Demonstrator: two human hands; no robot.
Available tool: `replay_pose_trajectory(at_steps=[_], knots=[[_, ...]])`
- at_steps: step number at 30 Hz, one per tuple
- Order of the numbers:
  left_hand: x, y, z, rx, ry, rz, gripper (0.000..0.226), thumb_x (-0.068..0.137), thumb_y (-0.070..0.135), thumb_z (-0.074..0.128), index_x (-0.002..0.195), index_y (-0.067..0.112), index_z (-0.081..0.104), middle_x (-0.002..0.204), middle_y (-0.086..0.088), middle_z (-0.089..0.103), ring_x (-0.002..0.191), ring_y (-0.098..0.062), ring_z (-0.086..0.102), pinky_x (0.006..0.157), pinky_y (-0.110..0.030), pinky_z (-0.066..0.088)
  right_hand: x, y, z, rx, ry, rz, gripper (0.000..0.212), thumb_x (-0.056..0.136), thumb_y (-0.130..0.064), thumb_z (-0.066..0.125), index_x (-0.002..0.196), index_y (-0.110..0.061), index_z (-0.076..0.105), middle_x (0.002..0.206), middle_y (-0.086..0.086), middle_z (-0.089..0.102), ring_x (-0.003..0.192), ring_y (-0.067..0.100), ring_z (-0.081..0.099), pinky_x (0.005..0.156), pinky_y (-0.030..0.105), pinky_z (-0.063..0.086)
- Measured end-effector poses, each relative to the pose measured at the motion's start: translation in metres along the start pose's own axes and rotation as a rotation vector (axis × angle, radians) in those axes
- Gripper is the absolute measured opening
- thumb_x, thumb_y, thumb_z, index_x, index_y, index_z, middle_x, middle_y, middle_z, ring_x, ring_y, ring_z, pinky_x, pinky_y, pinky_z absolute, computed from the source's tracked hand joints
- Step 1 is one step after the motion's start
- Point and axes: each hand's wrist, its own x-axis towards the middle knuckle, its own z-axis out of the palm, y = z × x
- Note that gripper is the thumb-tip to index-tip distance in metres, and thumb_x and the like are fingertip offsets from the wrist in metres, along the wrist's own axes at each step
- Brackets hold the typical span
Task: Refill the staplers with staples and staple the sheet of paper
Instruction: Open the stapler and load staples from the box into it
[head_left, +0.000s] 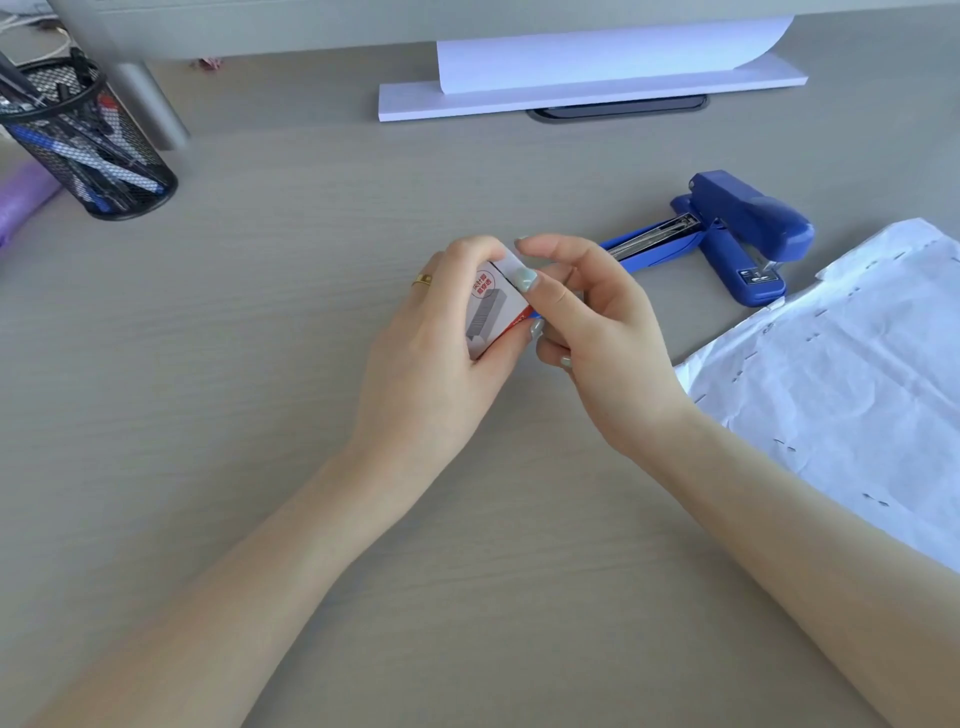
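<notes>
A small white staple box (491, 306) with red print and a picture of staples sits in my left hand (431, 353), held just above the desk. My right hand (587, 322) pinches the box's end flap between thumb and forefinger. Behind my right hand lies a blue stapler (737, 228), swung open so its metal staple channel shows. A crumpled white sheet of paper (852, 374) with several staples in it lies at the right, touching the stapler's base.
A black mesh pen holder (88, 150) full of pens stands at the far left. A stack of white paper (587, 88) with one curled sheet lies at the back, by a monitor stand leg (150, 104).
</notes>
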Motion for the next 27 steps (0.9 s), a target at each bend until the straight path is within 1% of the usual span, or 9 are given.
replay_pose_trajectory(at_steps=[3,6,9,14,16,19,23,25,27], knots=[[0.0,-0.001,0.0,0.034,0.016,-0.007,0.045,0.082,0.027,0.063,0.121,0.026,0.042,0.11,0.012,0.056,0.092,-0.006,0.054,0.068,-0.024,0.045,0.0,0.0,0.0,0.079,-0.046,0.111,0.021,0.091,-0.01,0.051,0.104,-0.015,0.067,0.071,-0.001,0.054,0.041,0.003,0.037,0.043,0.014,0.029],[0.001,-0.003,0.001,0.107,0.04,0.008,0.05,0.082,0.029,0.064,0.126,0.025,0.041,0.113,0.009,0.059,0.092,-0.007,0.052,0.067,-0.022,0.042,-0.001,0.0,0.002,0.033,-0.036,0.09,0.024,0.092,-0.011,0.05,0.106,-0.018,0.069,0.056,-0.01,0.044,0.043,0.005,0.03,0.044,0.015,0.027],[0.003,-0.006,0.001,0.181,0.057,0.024,0.052,0.081,0.029,0.065,0.128,0.024,0.042,0.113,0.004,0.062,0.096,-0.017,0.057,0.072,-0.033,0.048,-0.002,0.001,0.006,-0.074,-0.005,0.032,0.025,0.094,-0.012,0.049,0.108,-0.021,0.066,0.044,-0.017,0.044,0.044,0.005,0.03,0.044,0.014,0.028],[0.007,-0.01,-0.002,0.214,0.066,0.078,0.038,0.083,0.034,0.055,0.119,0.026,0.047,0.113,0.004,0.061,0.097,-0.012,0.051,0.072,-0.03,0.044,-0.005,0.001,0.012,-0.276,0.007,-0.082,0.025,0.094,-0.018,0.05,0.107,-0.032,0.065,0.067,-0.013,0.047,0.058,0.002,0.042,0.058,0.012,0.034],[0.014,-0.015,-0.008,0.188,0.081,0.027,0.031,0.084,0.031,0.058,0.113,0.024,0.051,0.105,0.009,0.058,0.092,-0.009,0.048,0.069,-0.026,0.039,-0.003,0.0,0.01,-0.202,0.036,0.011,0.027,0.094,-0.015,0.045,0.102,-0.033,0.064,0.064,-0.018,0.052,0.055,0.002,0.042,0.058,0.014,0.033],[0.027,-0.032,-0.018,0.18,0.08,-0.109,0.026,0.084,0.029,0.059,0.108,0.024,0.05,0.096,0.015,0.051,0.087,-0.011,0.046,0.066,-0.024,0.033,0.005,-0.003,0.001,0.045,0.152,0.202,0.029,0.087,-0.009,0.038,0.097,-0.02,0.063,0.07,-0.009,0.059,0.051,0.007,0.036,0.054,0.02,0.033],[0.034,-0.054,-0.021,0.262,0.0,-0.244,0.027,0.087,0.024,0.055,0.112,0.018,0.048,0.097,0.006,0.049,0.103,-0.027,0.046,0.079,-0.035,0.039,0.014,-0.007,-0.01,0.267,0.171,0.325,0.033,0.084,-0.003,0.033,0.094,-0.011,0.064,0.068,0.002,0.069,0.055,0.012,0.037,0.051,0.019,0.034],[0.036,-0.059,-0.017,0.328,-0.033,-0.264,0.027,0.088,0.025,0.053,0.113,0.018,0.049,0.105,-0.001,0.057,0.109,-0.03,0.044,0.089,-0.038,0.035,0.015,-0.006,-0.012,0.311,0.144,0.35,0.032,0.087,-0.002,0.035,0.094,-0.011,0.064,0.071,0.002,0.07,0.057,0.011,0.041,0.054,0.018,0.036],[0.037,-0.062,-0.014,0.399,-0.052,-0.265,0.027,0.088,0.027,0.051,0.115,0.02,0.05,0.115,-0.001,0.06,0.116,-0.027,0.039,0.092,-0.035,0.026,0.016,-0.005,-0.013,0.305,0.127,0.366,0.028,0.088,0.0,0.04,0.094,-0.014,0.063,0.076,-0.001,0.069,0.06,0.009,0.044,0.06,0.018,0.039]])
